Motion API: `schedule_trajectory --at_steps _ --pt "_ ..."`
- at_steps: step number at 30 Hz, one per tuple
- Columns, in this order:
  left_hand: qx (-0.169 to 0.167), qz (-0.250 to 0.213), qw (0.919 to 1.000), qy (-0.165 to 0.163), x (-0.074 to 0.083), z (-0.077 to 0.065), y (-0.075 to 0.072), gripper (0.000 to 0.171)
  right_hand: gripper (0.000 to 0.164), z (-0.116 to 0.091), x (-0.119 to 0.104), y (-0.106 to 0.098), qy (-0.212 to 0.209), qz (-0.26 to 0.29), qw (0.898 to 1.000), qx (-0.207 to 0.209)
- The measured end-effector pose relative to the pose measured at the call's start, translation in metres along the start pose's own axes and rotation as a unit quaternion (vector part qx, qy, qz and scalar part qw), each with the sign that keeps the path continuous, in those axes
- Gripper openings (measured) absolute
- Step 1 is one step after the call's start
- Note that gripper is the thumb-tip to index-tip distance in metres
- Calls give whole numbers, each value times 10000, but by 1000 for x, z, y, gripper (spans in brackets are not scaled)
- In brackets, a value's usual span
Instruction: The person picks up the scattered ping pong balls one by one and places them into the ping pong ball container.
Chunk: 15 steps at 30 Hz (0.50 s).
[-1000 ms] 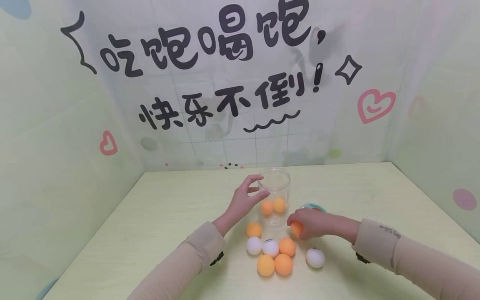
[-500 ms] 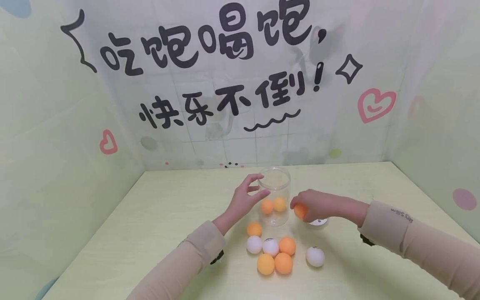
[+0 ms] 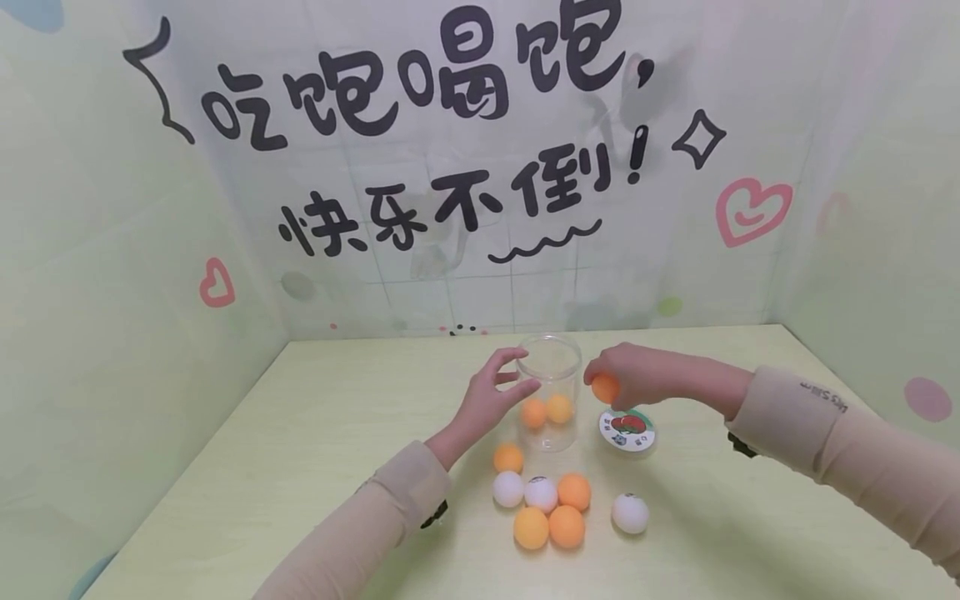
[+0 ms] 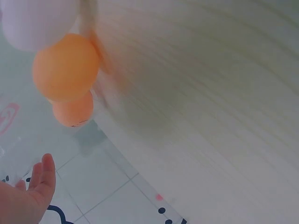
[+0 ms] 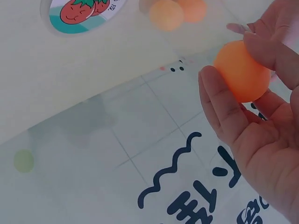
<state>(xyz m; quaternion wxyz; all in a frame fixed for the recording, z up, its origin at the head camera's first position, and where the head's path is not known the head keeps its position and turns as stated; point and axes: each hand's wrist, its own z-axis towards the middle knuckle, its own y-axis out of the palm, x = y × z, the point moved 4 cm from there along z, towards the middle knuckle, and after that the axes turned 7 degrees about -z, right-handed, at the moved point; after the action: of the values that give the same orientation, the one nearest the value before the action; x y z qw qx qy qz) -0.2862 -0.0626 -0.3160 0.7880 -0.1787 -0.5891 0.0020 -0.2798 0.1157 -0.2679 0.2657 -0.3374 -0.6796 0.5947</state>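
Observation:
A clear plastic jar [image 3: 553,379] stands upright without a cover, two orange ping-pong balls [image 3: 558,409] at its bottom. My left hand [image 3: 491,402] holds its upper left side, fingers and thumb curled around the wall near the rim. Just right of the jar and above the table, my right hand [image 3: 641,377] pinches an orange ping-pong ball [image 3: 604,388]. The right wrist view has this ball [image 5: 238,72] between thumb and fingers. In front of the jar lie several orange ping-pong balls [image 3: 531,528] and white ones [image 3: 508,489].
A round lid [image 3: 627,432] with a strawberry label lies on the pale wooden table [image 3: 315,433], below my right hand. One white ball [image 3: 630,513] sits apart at the right. A printed curtain [image 3: 465,292] stands along the table's back edge.
My right hand has lifted the orange ping-pong ball from the table, up and slightly right, beside the jar's upper part. This uncovers the lid. My left hand stays put.

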Motion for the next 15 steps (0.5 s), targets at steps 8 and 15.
schedule_trajectory --at_steps 8,15 --pt "38 -21 10000 -6 -1 0 0 44 34 -2 2 -20 44 -134 9995 286" --pt "13 -39 10000 -5 -2 1 0 45 36 3 0 -32 63 -179 9988 460"
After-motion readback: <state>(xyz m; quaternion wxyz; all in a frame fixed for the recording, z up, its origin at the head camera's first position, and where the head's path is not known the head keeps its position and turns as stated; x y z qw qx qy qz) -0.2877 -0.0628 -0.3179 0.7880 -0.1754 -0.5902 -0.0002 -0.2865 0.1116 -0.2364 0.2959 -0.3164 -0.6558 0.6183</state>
